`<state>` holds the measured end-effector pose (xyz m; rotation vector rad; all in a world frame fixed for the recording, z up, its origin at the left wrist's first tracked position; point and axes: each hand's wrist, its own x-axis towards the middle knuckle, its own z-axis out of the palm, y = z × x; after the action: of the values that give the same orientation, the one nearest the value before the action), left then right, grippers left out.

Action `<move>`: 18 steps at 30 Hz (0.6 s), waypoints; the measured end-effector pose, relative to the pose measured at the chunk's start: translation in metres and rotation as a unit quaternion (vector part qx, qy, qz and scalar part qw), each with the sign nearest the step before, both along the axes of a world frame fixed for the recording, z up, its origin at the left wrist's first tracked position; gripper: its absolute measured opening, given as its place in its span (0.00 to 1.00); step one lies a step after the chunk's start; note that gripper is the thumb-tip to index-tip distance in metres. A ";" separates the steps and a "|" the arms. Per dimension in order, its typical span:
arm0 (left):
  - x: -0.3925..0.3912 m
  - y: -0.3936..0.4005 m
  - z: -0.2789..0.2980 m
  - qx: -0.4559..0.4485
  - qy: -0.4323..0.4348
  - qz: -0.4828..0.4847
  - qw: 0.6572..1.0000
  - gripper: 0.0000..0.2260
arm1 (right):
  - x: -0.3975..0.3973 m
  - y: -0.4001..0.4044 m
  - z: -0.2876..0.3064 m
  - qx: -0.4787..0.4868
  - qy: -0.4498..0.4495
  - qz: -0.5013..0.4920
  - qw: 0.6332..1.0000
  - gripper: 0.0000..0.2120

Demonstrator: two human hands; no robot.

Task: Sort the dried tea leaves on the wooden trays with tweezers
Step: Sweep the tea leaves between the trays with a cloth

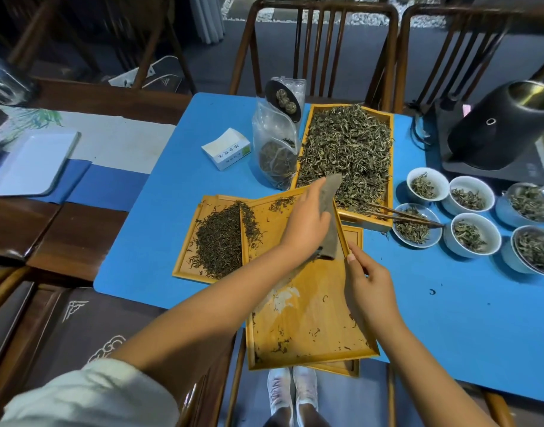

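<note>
Near the middle of the frame, a person is tipping a wooden tray over a second tray that is lying on the blue table. The left hand is curling its fingers round a flat brown scoop, and I think it is pushing the last dark tea leaves off the tipped tray and onto the pile. The right hand is pinching the tray's right rim with finger and thumb, most likely to keep it steady on its slant. Only small crumbs are sticking to the tipped tray.

Toward the upper middle, a long tray is sitting full of pale green leaves. The tweezers are lying loose, with no hand on them, across that tray's near corner and a small bowl. More bowls of leaves are sitting close together on the right, so reaching for the tweezers could bump them. A clear bag and a little white box are sitting left of the long tray. A black kettle is standing in the upper right corner.
</note>
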<state>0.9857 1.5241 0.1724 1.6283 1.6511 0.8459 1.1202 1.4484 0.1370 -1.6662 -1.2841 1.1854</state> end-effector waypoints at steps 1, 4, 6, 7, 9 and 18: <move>0.002 0.001 -0.005 -0.010 0.035 -0.022 0.999 0.26 | -0.001 0.000 0.000 0.000 0.000 -0.001 1.000 0.17; -0.001 0.001 -0.017 -0.017 0.118 -0.072 0.990 0.25 | -0.005 -0.001 0.001 -0.003 0.012 -0.014 1.000 0.17; -0.006 0.003 -0.021 -0.012 0.137 -0.067 0.988 0.25 | -0.006 -0.002 0.002 -0.004 0.012 -0.021 1.000 0.16; -0.009 0.005 -0.022 -0.013 0.144 -0.054 0.988 0.25 | -0.006 -0.002 0.002 -0.001 0.008 -0.021 1.000 0.16; -0.018 0.007 -0.025 -0.016 0.162 -0.029 0.986 0.25 | -0.005 -0.003 0.002 0.001 0.002 -0.019 1.000 0.16; -0.074 0.001 -0.040 -0.067 0.185 0.054 0.979 0.24 | 0.006 0.002 0.001 0.001 -0.020 -0.019 1.000 0.18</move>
<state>0.9112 1.5249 0.1327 1.6856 2.0210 0.4867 1.1260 1.4500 0.1385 -1.7135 -1.2729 1.1320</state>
